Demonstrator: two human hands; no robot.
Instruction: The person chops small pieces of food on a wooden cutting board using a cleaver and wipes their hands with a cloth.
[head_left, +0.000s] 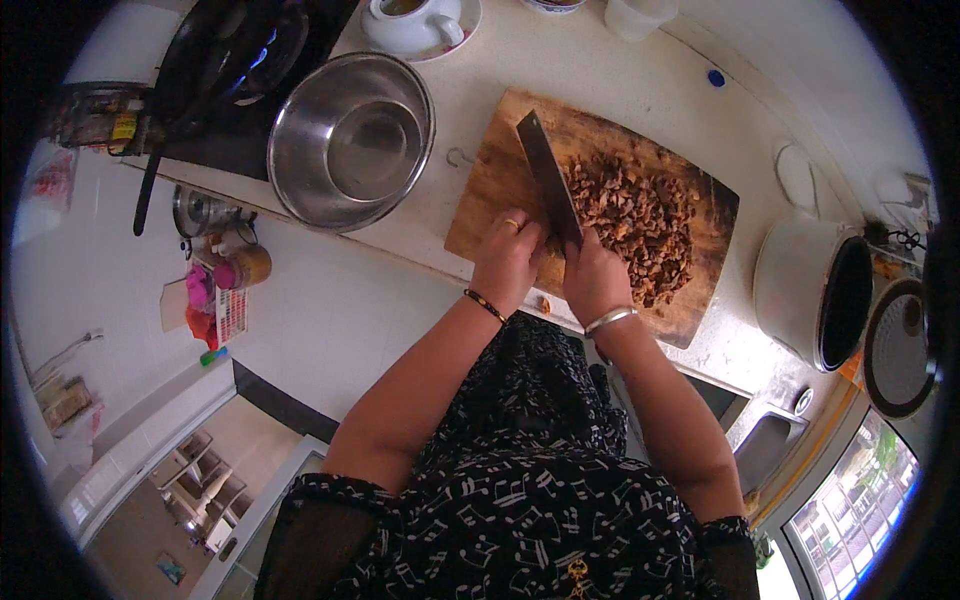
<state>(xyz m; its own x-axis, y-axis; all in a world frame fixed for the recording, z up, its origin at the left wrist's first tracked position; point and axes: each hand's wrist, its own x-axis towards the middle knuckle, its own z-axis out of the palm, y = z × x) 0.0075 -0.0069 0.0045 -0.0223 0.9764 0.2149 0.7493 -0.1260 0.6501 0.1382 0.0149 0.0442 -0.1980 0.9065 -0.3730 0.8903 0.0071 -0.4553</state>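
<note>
A wooden cutting board (487, 180) lies aslant on the counter, its right half covered with a heap of small chopped brown pieces (637, 217), perhaps meat or mushroom. My right hand (596, 274) grips a cleaver (550, 174) by its handle; the blade stands between the bare left part of the board and the heap. My left hand (510, 251) is at the board's near left edge, left of the cleaver's handle, with its fingers curled; whether it holds a small piece is hidden. One brown scrap (544, 304) lies at the counter's front edge, between my wrists.
Left of the board stands a steel bowl (300, 172), beside a black stove carrying a wok (187, 67). A white teapot (409, 30) sits on a plate behind. A metal hook (457, 156) lies near the board. To the right are a white pot (787, 289) and a sink (765, 450).
</note>
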